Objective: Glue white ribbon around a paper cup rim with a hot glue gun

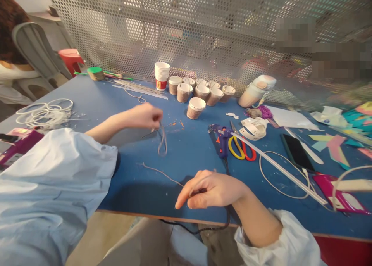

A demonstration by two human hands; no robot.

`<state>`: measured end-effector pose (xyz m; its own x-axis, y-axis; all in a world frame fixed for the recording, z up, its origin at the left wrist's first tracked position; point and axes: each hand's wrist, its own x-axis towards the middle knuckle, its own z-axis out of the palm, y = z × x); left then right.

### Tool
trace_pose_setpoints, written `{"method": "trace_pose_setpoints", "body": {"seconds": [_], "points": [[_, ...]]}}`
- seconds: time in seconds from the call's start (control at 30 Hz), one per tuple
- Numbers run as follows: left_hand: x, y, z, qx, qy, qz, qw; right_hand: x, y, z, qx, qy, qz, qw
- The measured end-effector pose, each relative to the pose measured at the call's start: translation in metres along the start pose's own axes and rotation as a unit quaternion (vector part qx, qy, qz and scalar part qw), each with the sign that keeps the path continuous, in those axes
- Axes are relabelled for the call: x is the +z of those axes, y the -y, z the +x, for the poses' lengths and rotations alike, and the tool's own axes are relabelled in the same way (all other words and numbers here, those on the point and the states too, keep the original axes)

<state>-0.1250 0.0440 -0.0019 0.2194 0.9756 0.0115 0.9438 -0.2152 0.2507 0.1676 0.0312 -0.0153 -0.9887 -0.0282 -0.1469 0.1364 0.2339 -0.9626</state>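
Observation:
My left hand [142, 116] is closed in a pinch over the middle of the blue table. From its fingertips hangs a thin grey loop [162, 144], blurred, perhaps doubled cord. Beside it, a thin dark pointed piece [149, 133] lies under the fingers; its kind is unclear. Near the front edge, my right hand [215, 190] has its fingers curled around a strand of twine. One end of the twine [162, 174] trails left across the table. A paper cup wrapped in brown cord [195, 109] stands beyond both hands.
Several wrapped cups [184, 92] and stacked paper cups [162, 76] line the mesh panel. Right of centre lie a glue gun [223, 140], scissors [242, 147], white tape [254, 128] and a phone [298, 151]. White rings [45, 114] are at left. Behind sits another person [11, 33].

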Motion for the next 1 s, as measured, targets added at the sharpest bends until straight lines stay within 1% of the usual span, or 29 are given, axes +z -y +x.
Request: {"method": "trace_pose_setpoints", "body": {"seconds": [0.03,0.07,0.1,0.13,0.17,0.23,0.27,0.3,0.37,0.43,0.5,0.6,0.63,0.67,0.7,0.73,0.83,0.9,1.0], "points": [[-0.007,0.009,0.000,-0.044,-0.102,-0.025,0.993,0.000,0.000,0.000,0.004,-0.002,0.009,1.000],[-0.014,0.018,0.000,-0.095,-0.190,-0.046,0.976,0.001,-0.001,0.001,0.008,-0.001,0.021,1.000],[-0.019,0.028,0.000,-0.153,-0.256,-0.056,0.953,0.001,-0.002,0.001,0.011,0.001,0.034,0.999],[-0.022,0.038,-0.001,-0.180,-0.277,-0.057,0.942,0.001,-0.003,0.001,0.015,0.003,0.046,0.999],[-0.024,0.046,-0.002,-0.197,-0.281,-0.056,0.938,0.001,-0.003,0.002,0.018,0.006,0.056,0.998],[-0.023,0.059,-0.004,-0.214,-0.260,-0.046,0.941,0.001,-0.004,0.002,0.025,0.004,0.068,0.997],[-0.021,0.062,-0.004,-0.218,-0.246,-0.041,0.944,0.001,-0.004,0.002,0.027,-0.002,0.072,0.997],[-0.018,0.062,-0.004,-0.221,-0.233,-0.036,0.946,0.001,-0.004,0.003,0.028,-0.012,0.073,0.997],[-0.013,0.055,-0.001,-0.217,-0.211,-0.030,0.953,0.001,-0.004,0.004,0.030,-0.041,0.071,0.996],[-0.010,0.038,0.002,-0.198,-0.190,-0.036,0.961,0.001,-0.005,0.006,0.042,-0.078,0.083,0.993],[-0.007,0.014,0.004,-0.160,-0.154,-0.059,0.973,0.002,-0.008,0.009,0.057,-0.128,0.134,0.981],[0.002,-0.025,0.001,-0.078,-0.051,-0.134,0.987,0.003,-0.014,0.014,0.069,-0.191,0.240,0.949],[0.007,-0.037,-0.001,-0.041,-0.002,-0.184,0.982,0.003,-0.016,0.015,0.071,-0.201,0.267,0.940],[0.011,-0.048,-0.004,-0.004,0.027,-0.221,0.975,0.002,-0.017,0.016,0.073,-0.205,0.288,0.933],[0.015,-0.057,-0.007,0.033,0.035,-0.239,0.970,0.002,-0.019,0.017,0.073,-0.206,0.306,0.927],[0.019,-0.065,-0.010,0.068,0.028,-0.249,0.966,0.002,-0.020,0.017,0.073,-0.206,0.320,0.922],[0.026,-0.079,-0.016,0.128,0.014,-0.258,0.958,0.002,-0.020,0.018,0.069,-0.197,0.343,0.916],[0.026,-0.079,-0.017,0.143,0.028,-0.258,0.955,0.002,-0.020,0.018,0.068,-0.191,0.345,0.916],[0.023,-0.067,-0.013,0.152,0.036,-0.218,0.963,0.002,-0.019,0.018,0.065,-0.189,0.340,0.919]]}}
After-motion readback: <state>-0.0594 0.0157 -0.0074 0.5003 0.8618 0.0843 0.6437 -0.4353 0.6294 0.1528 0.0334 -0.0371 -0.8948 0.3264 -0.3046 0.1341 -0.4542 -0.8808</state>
